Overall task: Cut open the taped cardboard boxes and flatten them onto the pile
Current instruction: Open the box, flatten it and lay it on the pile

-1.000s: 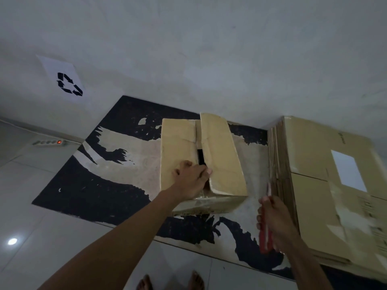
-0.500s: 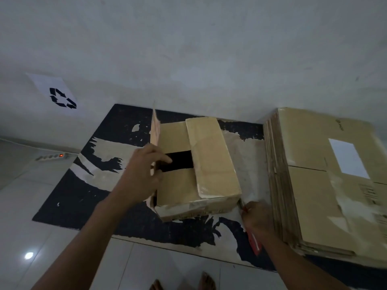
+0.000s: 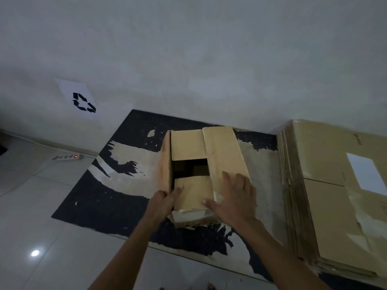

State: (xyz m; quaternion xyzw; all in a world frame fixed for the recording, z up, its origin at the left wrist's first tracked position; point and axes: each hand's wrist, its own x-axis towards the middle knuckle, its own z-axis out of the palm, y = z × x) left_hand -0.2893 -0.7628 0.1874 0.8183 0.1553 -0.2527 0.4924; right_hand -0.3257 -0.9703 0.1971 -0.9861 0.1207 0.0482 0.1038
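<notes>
The box [image 3: 206, 174] sits on the mat [image 3: 109, 197], its left flap [image 3: 165, 164] stood upright. My left hand [image 3: 162, 203] pinches that flap's near end; my right hand [image 3: 234, 197] lies spread flat on the right flap [image 3: 225, 153]. The pile [image 3: 326, 185] lies just right.

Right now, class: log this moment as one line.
box: top partly open | left hand: grips left flap | right hand: flat on right flap | pile: beside box

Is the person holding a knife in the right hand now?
No, the right hand lies flat with spread fingers on the box, holding nothing.
</notes>
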